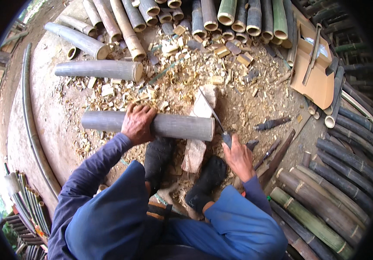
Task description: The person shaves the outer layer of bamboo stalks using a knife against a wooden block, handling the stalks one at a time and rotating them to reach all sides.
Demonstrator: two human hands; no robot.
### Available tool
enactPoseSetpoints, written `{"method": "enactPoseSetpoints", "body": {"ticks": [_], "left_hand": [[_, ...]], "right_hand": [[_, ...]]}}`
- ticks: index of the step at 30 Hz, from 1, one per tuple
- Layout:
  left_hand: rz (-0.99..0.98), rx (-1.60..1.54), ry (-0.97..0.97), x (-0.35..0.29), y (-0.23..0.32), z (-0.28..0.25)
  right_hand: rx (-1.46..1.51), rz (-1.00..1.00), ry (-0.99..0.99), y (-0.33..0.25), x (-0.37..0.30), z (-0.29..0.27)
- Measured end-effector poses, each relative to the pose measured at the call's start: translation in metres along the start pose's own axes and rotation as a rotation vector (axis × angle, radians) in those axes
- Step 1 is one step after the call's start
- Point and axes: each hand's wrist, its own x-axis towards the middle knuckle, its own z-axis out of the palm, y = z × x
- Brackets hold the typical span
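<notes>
My left hand [138, 124] is closed over the middle of a thick grey-brown bamboo section [182, 126], which lies crosswise in front of me. Near its right end the bamboo rests on a pale wooden block [193, 157] that sticks out on both sides of it. Just right of that end, my right hand [239, 157] grips the dark handle of a knife [213, 111]. Its narrow blade points up and left, its tip by the block's far end. My feet in black socks flank the block's near part.
Chips and shavings [169, 93] cover the ground ahead. Another bamboo section [97, 69] lies beyond, with several more stacked behind. Right of me are a dark-handled tool [273, 124], a long dark blade [277, 160], an opened cardboard box [311, 82] and piled bamboo [312, 216].
</notes>
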Motion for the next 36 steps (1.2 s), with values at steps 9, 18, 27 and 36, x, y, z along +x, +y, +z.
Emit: {"method": "enactPoseSetpoints", "body": {"ticks": [9, 18, 27, 36], "left_hand": [[0.01, 0.045, 0.241, -0.018, 0.009, 0.02], [-0.001, 0.014, 0.249, -0.018, 0.009, 0.018], [0.002, 0.039, 0.253, -0.022, 0.003, 0.025], [0.071, -0.004, 0.287, -0.003, 0.014, 0.034]], "right_hand": [[0.403, -0.443, 0.418, -0.016, -0.022, -0.014], [0.32, -0.321, 0.356, -0.052, -0.029, -0.056], [0.078, -0.157, 0.143, -0.04, -0.007, -0.027], [-0.027, -0.04, 0.099, 0.003, -0.003, 0.001]]}}
